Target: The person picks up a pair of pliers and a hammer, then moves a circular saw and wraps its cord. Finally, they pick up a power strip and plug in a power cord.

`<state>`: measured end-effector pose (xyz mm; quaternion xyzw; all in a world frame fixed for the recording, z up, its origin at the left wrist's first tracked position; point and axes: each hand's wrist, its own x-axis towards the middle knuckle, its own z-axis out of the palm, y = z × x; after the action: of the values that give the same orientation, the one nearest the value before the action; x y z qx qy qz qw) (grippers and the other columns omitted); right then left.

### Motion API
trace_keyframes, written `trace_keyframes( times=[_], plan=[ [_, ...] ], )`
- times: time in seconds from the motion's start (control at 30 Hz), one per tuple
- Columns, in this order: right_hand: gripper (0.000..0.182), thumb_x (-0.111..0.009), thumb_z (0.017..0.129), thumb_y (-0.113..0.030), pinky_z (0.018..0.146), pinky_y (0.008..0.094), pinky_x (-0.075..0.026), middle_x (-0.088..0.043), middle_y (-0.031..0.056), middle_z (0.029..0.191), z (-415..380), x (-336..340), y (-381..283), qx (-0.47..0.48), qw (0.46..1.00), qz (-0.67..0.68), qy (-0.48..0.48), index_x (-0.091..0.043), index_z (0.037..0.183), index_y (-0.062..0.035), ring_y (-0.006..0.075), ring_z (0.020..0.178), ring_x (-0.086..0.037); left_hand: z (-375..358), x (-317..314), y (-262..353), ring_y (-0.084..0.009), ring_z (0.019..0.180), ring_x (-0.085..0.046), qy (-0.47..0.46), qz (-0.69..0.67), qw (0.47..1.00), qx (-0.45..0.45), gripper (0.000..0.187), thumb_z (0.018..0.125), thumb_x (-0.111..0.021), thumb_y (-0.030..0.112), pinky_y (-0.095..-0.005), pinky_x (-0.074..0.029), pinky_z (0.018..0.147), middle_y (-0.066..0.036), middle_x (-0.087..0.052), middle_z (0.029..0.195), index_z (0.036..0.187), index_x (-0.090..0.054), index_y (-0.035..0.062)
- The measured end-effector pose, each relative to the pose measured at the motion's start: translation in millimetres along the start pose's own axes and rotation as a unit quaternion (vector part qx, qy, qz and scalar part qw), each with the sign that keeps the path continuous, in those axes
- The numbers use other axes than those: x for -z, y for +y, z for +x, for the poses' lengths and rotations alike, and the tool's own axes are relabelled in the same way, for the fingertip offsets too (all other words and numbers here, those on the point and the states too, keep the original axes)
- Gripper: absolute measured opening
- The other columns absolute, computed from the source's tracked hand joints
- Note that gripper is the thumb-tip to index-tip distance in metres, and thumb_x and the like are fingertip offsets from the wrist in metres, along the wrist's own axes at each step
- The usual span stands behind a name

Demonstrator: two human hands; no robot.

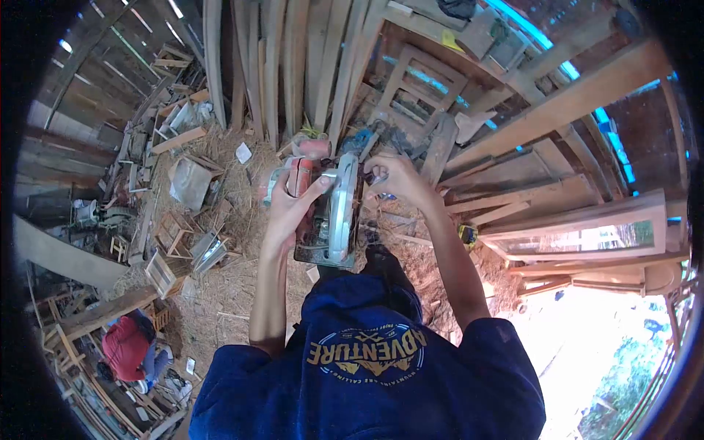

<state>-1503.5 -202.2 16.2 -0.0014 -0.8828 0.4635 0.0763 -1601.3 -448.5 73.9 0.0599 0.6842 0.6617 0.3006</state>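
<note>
A circular saw [341,213] with a red motor body and a grey metal guard is held up in front of my chest, its flat base plate turned toward me. My left hand [292,213] is wrapped around the red body from the left, the thumb lying across toward the guard. At the saw's right side, my right hand [398,178] has its fingers bent and pinched together close to the blade side. Whatever lies between those fingertips is too small and dark to make out.
Tall planks [293,66] lean against the far wall. Wooden frames and a glazed panel [579,238] stand at the right. Stools and offcuts [172,231] litter the shavings-covered floor at left. A person in a red top [126,348] crouches at lower left.
</note>
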Motion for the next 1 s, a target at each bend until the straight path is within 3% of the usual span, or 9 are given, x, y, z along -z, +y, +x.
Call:
trace_keyframes(
  times=[0.13, 0.2, 0.23, 0.37, 0.47, 0.53, 0.6, 0.7, 1.0],
  plan=[
    [0.039, -0.091, 0.063, -0.015, 0.071, 0.0339, -0.048, -0.062, 0.0076, 0.085, -28.2, 2.7, 69.6, -0.052, 0.998, 0.022, -0.027, -0.07, 0.094, -0.0028, 0.0195, 0.079, -0.059, 3.0, -25.2, -7.3, -0.0049, 0.058, -0.053, -0.015, -0.022, 1.0, 0.003, 0.051, 0.082, -0.087, 0.031, -0.0232, -0.041, 0.05, 0.002, -0.063, 0.082, 0.115, -0.059, 0.0052],
    [0.036, -0.092, 0.065, -0.018, 0.07, 0.0337, -0.049, -0.063, 0.0074, 0.086, -52.6, 3.3, 112.1, -0.08, 0.994, 0.057, -0.048, -0.07, 0.091, -0.0037, 0.0191, 0.08, -0.059, 0.8, -34.6, 3.1, -0.0064, 0.055, -0.053, -0.018, -0.027, 0.999, 0.03, 0.043, 0.084, -0.085, 0.029, -0.0236, -0.04, 0.046, 0.002, -0.059, 0.075, 0.109, -0.059, 0.0056],
    [0.048, -0.091, 0.07, -0.037, 0.07, 0.0373, -0.048, -0.058, 0.0106, 0.083, -68.2, 7.8, 111.5, -0.123, 0.986, 0.075, -0.086, -0.066, 0.089, -0.001, 0.0253, 0.079, -0.06, 1.6, -40.4, 3.7, -0.0067, 0.054, -0.053, -0.009, -0.041, 0.999, 0.023, 0.041, 0.084, -0.085, 0.029, -0.0236, -0.04, 0.046, 0.002, -0.058, 0.074, 0.107, -0.06, 0.0056],
    [0.063, -0.079, 0.075, -0.063, 0.081, 0.0438, -0.046, -0.063, 0.0096, 0.096, -121.7, 0.8, 159.9, -0.117, 0.978, -0.081, -0.155, -0.067, 0.085, -0.0019, 0.0297, 0.088, -0.06, 3.7, -57.5, 5.6, -0.0069, 0.054, -0.053, -0.003, -0.065, 0.998, -0.01, 0.033, 0.086, -0.083, 0.025, -0.0238, -0.04, 0.045, 0.0, -0.058, 0.077, 0.1, -0.061, 0.0053],
    [0.038, -0.082, 0.078, -0.042, 0.087, 0.0412, -0.047, -0.069, 0.0086, 0.095, -161.6, 10.3, 183.1, -0.149, 0.965, -0.16, -0.143, -0.074, 0.093, -0.0078, 0.0274, 0.101, -0.064, 3.1, -66.7, 19.8, -0.0068, 0.055, -0.053, -0.013, -0.047, 0.999, -0.018, 0.036, 0.086, -0.083, 0.024, -0.0233, -0.043, 0.046, -0.001, -0.059, 0.081, 0.104, -0.059, 0.0046],
    [0.032, -0.08, 0.08, -0.031, 0.088, 0.0424, -0.048, -0.07, 0.011, 0.096, -203.1, 0.5, 238.0, -0.05, 0.981, -0.173, -0.069, -0.073, 0.1, -0.0067, 0.0287, 0.101, -0.065, 3.3, -70.0, 28.4, -0.0066, 0.055, -0.053, -0.002, -0.039, 0.999, 0.014, 0.039, 0.086, -0.083, 0.024, -0.0224, -0.043, 0.046, -0.001, -0.059, 0.081, 0.107, -0.058, 0.0043],
    [0.026, -0.074, 0.086, -0.021, 0.091, 0.0412, -0.049, -0.068, 0.0129, 0.102, -208.8, 2.8, 246.7, -0.055, 0.997, -0.048, -0.01, -0.072, 0.106, -0.0047, 0.029, 0.107, -0.063, 2.6, -73.1, 28.1, -0.0061, 0.056, -0.053, 0.02, -0.04, 0.999, 0.013, 0.042, 0.086, -0.083, 0.026, -0.0211, -0.044, 0.046, -0.002, -0.059, 0.082, 0.11, -0.056, 0.0039],
    [0.018, -0.061, 0.096, -0.007, 0.096, 0.0367, -0.049, -0.065, 0.0136, 0.11, -187.3, 35.4, 189.4, -0.157, 0.973, 0.162, 0.047, -0.068, 0.111, -0.0014, 0.0279, 0.115, -0.06, 7.6, -63.0, 23.4, -0.0061, 0.057, -0.054, -0.002, -0.014, 1.0, 0.004, 0.048, 0.085, -0.084, 0.028, -0.0218, -0.044, 0.047, -0.003, -0.06, 0.087, 0.115, -0.055, 0.0038],
    [0.024, -0.059, 0.094, 0.003, 0.073, 0.0327, -0.052, -0.065, 0.0125, 0.089, -74.9, 99.5, 8.8, -0.009, 0.986, -0.004, 0.164, -0.067, 0.116, -0.003, 0.0251, 0.079, -0.066, 1.3, -46.3, -0.1, -0.0042, 0.064, -0.056, 0.002, 0.011, 1.0, 0.012, 0.054, 0.085, -0.086, 0.03, -0.021, -0.043, 0.052, 0.001, -0.064, 0.088, 0.121, -0.056, 0.0034]
  ],
)
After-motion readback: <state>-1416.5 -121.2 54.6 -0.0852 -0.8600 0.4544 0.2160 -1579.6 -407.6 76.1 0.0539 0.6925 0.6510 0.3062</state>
